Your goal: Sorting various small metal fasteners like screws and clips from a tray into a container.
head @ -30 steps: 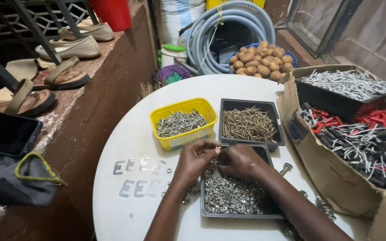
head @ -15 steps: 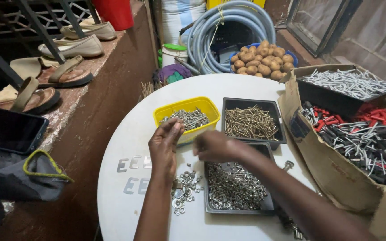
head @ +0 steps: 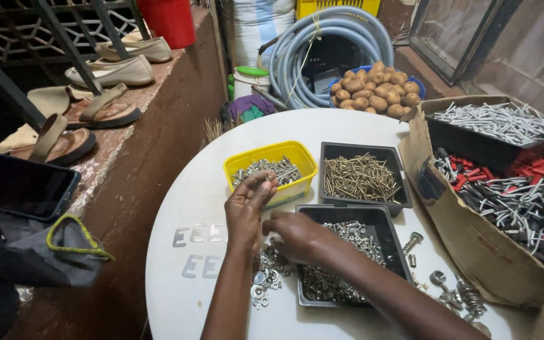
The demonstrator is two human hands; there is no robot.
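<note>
I see round white table (head: 373,129), yellow tray of bolts (head: 271,169); left hand (head: 247,204) at its rim, fingers pinched, contents unclear; right hand (head: 294,234) curled over washer pile (head: 266,280), grip hidden; my worry: elbow nudge scatters washers

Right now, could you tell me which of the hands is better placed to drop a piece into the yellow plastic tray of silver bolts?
Probably the left hand: its fingertips sit at the yellow plastic tray rim. The right hand lies lower, by the near black tray.
</note>
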